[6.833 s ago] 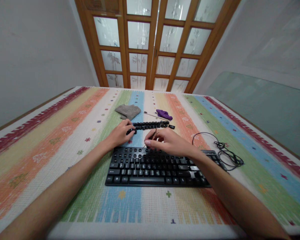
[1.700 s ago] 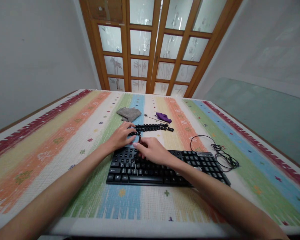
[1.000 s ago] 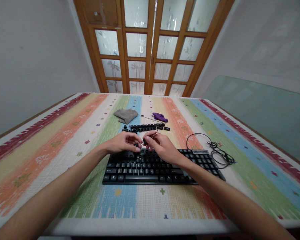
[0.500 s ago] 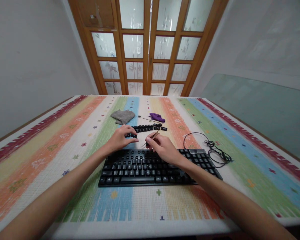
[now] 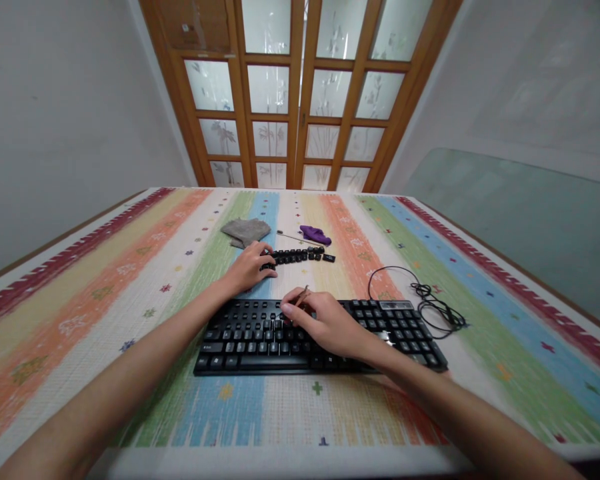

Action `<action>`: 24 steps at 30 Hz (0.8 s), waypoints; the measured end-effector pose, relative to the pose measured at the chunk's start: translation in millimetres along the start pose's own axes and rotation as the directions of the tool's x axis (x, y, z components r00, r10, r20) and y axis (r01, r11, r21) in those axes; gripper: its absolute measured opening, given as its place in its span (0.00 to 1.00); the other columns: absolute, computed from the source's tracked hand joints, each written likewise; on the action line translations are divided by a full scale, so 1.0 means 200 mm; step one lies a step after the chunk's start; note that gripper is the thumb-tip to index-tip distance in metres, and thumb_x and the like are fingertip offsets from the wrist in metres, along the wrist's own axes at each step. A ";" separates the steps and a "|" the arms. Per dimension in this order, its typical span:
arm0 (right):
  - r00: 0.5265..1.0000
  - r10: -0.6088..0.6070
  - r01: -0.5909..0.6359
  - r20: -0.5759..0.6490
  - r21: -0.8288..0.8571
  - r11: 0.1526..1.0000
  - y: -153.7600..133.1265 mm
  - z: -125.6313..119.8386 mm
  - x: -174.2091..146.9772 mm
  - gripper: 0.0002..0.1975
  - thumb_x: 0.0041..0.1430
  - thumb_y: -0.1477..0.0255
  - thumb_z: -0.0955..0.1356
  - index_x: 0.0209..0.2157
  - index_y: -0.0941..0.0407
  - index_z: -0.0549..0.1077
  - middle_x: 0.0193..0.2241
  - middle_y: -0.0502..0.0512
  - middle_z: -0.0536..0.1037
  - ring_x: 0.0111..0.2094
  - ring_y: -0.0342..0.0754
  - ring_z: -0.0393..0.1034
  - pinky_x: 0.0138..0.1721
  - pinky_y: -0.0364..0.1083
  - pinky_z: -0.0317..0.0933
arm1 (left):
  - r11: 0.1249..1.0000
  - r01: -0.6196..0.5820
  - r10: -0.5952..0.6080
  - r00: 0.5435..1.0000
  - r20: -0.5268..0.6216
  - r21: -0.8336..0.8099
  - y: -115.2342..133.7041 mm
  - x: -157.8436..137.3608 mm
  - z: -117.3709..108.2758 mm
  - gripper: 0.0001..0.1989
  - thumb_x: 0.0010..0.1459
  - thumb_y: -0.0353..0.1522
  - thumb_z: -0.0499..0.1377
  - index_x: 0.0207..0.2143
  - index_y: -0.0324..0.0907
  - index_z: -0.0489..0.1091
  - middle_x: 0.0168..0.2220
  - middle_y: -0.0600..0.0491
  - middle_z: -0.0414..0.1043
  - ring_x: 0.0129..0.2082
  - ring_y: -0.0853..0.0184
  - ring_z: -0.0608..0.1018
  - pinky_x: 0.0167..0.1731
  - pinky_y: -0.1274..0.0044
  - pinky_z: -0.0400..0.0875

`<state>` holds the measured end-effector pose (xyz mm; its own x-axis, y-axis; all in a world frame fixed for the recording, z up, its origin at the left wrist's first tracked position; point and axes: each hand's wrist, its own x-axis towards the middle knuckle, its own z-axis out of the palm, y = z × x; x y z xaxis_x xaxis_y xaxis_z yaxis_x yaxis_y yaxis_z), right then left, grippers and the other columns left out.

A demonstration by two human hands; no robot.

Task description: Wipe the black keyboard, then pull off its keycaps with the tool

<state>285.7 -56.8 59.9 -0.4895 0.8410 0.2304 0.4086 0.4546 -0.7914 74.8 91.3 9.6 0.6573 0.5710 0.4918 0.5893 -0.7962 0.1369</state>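
Observation:
A black keyboard (image 5: 275,362) lies in front of me, with keycaps off part of its upper rows. My right hand (image 5: 325,320) is over its middle, fingers pinched round a slim brownish two-pronged tool (image 5: 304,296), perhaps tweezers or a keycap puller. The tool's tips point down at the keys and are partly hidden. Beyond the keyboard's back edge, my left hand (image 5: 253,267) has its thumb and fingers closed on a black keycap (image 5: 268,266) at the near left end of the loose keycaps (image 5: 297,255), which lie in two rough rows.
Behind the keycaps are a grey cloth (image 5: 246,231), a thin rod-like brush (image 5: 300,238) and a purple cloth (image 5: 315,234). The keyboard's coiled cable (image 5: 437,310) lies to the right. A striped tablecloth (image 5: 150,313) covers the table. Wooden glazed doors (image 5: 295,133) stand beyond.
My right hand has moved down and slightly left with the tool, from the keyboard's back edge to over its keys. My left hand has moved slightly away from me, its fingers drawing together at the keycaps.

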 end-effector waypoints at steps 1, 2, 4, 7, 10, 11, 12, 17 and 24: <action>1.000 -0.002 0.002 0.000 -0.005 1.000 0.00 0.00 0.00 0.14 0.69 0.66 0.63 0.33 0.58 0.74 0.31 0.53 0.78 0.31 0.45 0.70 0.36 0.45 0.61 | 1.000 -0.008 0.008 1.000 -0.001 0.003 0.00 0.00 0.00 0.06 0.55 0.33 0.67 0.34 0.40 0.78 0.46 0.45 0.70 0.45 0.57 0.70 0.48 0.62 0.70; 1.000 -0.004 0.004 0.001 -0.007 1.000 0.00 0.01 0.00 0.14 0.69 0.67 0.63 0.32 0.58 0.74 0.32 0.53 0.78 0.31 0.45 0.71 0.36 0.45 0.61 | 1.000 -0.015 0.015 1.000 0.000 0.001 0.00 0.00 0.00 0.06 0.56 0.33 0.67 0.34 0.40 0.78 0.47 0.45 0.69 0.45 0.57 0.70 0.48 0.62 0.70; 1.000 -0.003 0.003 -0.002 -0.005 1.000 -0.01 0.03 0.01 0.15 0.69 0.68 0.63 0.30 0.58 0.74 0.34 0.54 0.79 0.31 0.44 0.71 0.36 0.44 0.62 | 1.000 -0.022 0.022 1.000 0.003 -0.012 -0.01 -0.01 0.00 0.05 0.57 0.33 0.66 0.34 0.40 0.78 0.48 0.45 0.69 0.45 0.57 0.71 0.48 0.62 0.70; 0.999 -0.006 0.006 -0.041 -0.009 1.000 -0.01 0.06 0.02 0.14 0.68 0.69 0.63 0.29 0.58 0.73 0.33 0.55 0.80 0.33 0.45 0.72 0.38 0.44 0.63 | 0.999 -0.021 0.021 1.000 0.008 -0.032 0.00 -0.01 -0.01 0.05 0.58 0.33 0.65 0.35 0.41 0.78 0.48 0.45 0.69 0.45 0.58 0.71 0.49 0.62 0.70; 0.998 -0.036 0.032 -0.060 -0.057 0.998 -0.01 0.12 0.03 0.11 0.68 0.70 0.64 0.33 0.58 0.74 0.34 0.55 0.80 0.34 0.46 0.73 0.41 0.45 0.63 | 0.999 -0.020 0.020 1.000 0.004 -0.044 0.00 -0.02 -0.01 0.04 0.58 0.33 0.65 0.35 0.41 0.77 0.49 0.45 0.69 0.46 0.58 0.71 0.49 0.62 0.70; 0.997 -0.052 0.046 -0.058 -0.086 0.995 -0.02 0.14 0.03 0.10 0.68 0.70 0.64 0.34 0.58 0.74 0.35 0.56 0.80 0.35 0.46 0.73 0.41 0.45 0.64 | 0.999 -0.020 0.020 1.000 0.001 -0.043 0.00 -0.02 -0.01 0.04 0.58 0.33 0.65 0.35 0.41 0.77 0.49 0.45 0.69 0.46 0.57 0.71 0.49 0.62 0.70; 0.996 -0.072 0.065 -0.054 -0.126 0.990 -0.02 0.16 0.03 0.10 0.69 0.70 0.63 0.36 0.58 0.74 0.35 0.57 0.80 0.35 0.47 0.73 0.41 0.46 0.64 | 0.999 -0.018 0.018 1.000 -0.003 -0.040 0.00 -0.02 0.00 0.04 0.58 0.33 0.65 0.35 0.41 0.77 0.49 0.45 0.69 0.46 0.57 0.71 0.49 0.61 0.70; 0.976 -0.214 0.210 0.035 -0.395 0.894 -0.06 0.24 0.05 0.14 0.71 0.69 0.59 0.37 0.60 0.72 0.34 0.63 0.78 0.36 0.52 0.72 0.40 0.49 0.63 | 1.000 -0.001 0.001 1.000 -0.004 -0.007 0.01 -0.02 0.00 0.06 0.57 0.34 0.66 0.34 0.40 0.76 0.48 0.45 0.69 0.44 0.57 0.70 0.48 0.62 0.70; 0.996 0.075 -0.085 -0.047 -0.251 0.964 -0.04 0.17 0.21 0.14 0.68 0.68 0.63 0.29 0.58 0.70 0.26 0.56 0.77 0.28 0.47 0.70 0.32 0.46 0.59 | 1.000 -0.005 0.005 1.000 0.000 0.026 0.00 -0.02 0.01 0.07 0.58 0.34 0.65 0.34 0.38 0.76 0.47 0.43 0.69 0.45 0.56 0.70 0.47 0.63 0.70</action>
<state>236.8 -35.4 56.5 -0.4206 0.8857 0.1966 0.6289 0.4409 -0.6404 72.9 88.8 6.1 0.6600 0.5672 0.4926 0.5982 -0.7935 0.1122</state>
